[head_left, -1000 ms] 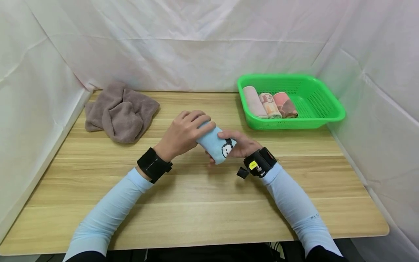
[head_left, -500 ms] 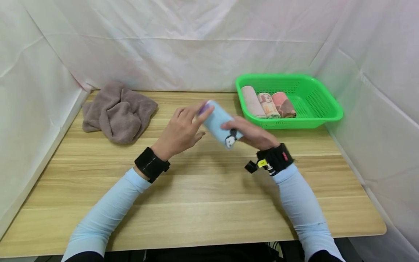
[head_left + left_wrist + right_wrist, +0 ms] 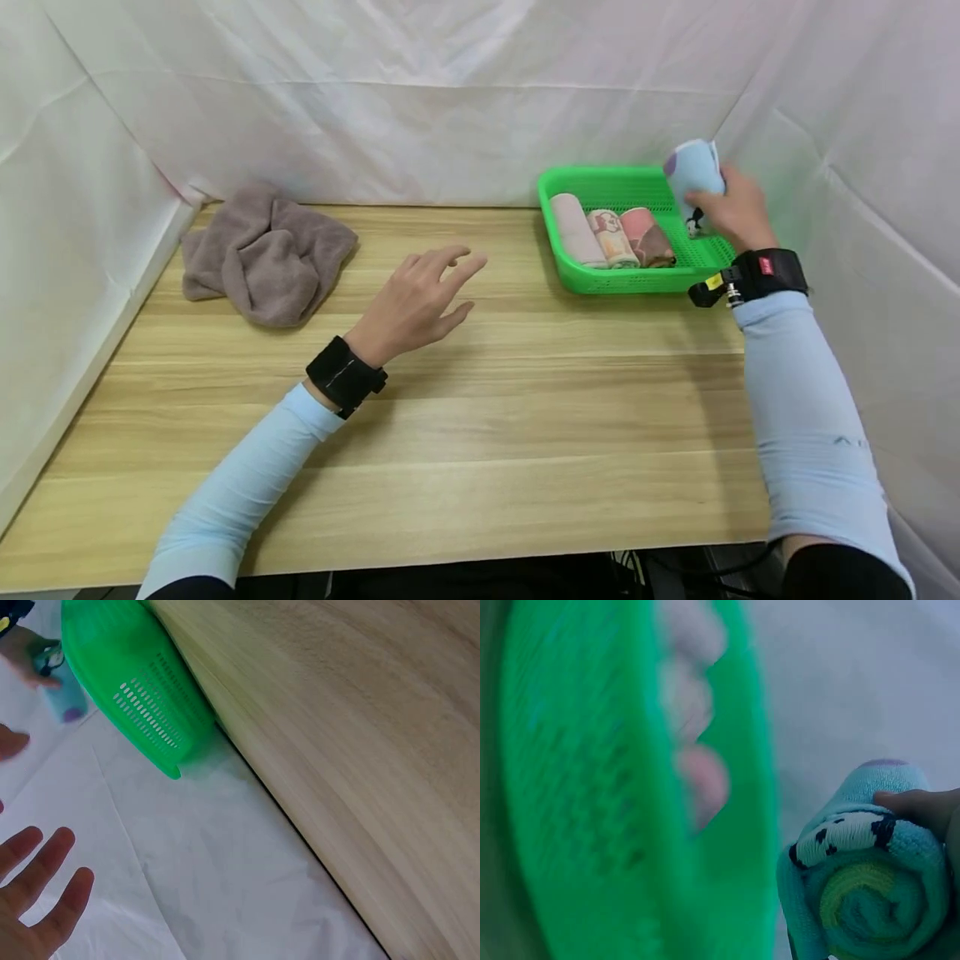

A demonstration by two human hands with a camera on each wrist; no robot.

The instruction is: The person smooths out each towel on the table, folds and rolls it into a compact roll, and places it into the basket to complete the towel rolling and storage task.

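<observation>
My right hand [image 3: 738, 210] grips a rolled light blue towel [image 3: 694, 179] with a black-and-white cartoon print, held above the right part of the green basket [image 3: 592, 282]. In the right wrist view the spiral end of the blue towel [image 3: 870, 900] shows, with my thumb across its side. Three rolled towels lie side by side in the basket's left half: a pale pink towel [image 3: 577, 232], a cream patterned towel [image 3: 613, 240] and a pink-and-brown towel [image 3: 648, 238]. Over the middle of the table my left hand [image 3: 412, 302] hovers with fingers spread, holding nothing.
A crumpled grey-brown towel [image 3: 272, 254] lies at the back left of the wooden table [image 3: 480, 433]. White cloth walls [image 3: 420, 125] stand behind the table and at both sides, the right one close to my right arm.
My right hand has carried the rolled blue towel from the table's middle, rightward and back, to above the basket. My left hand has let go of it and stays near the middle.
</observation>
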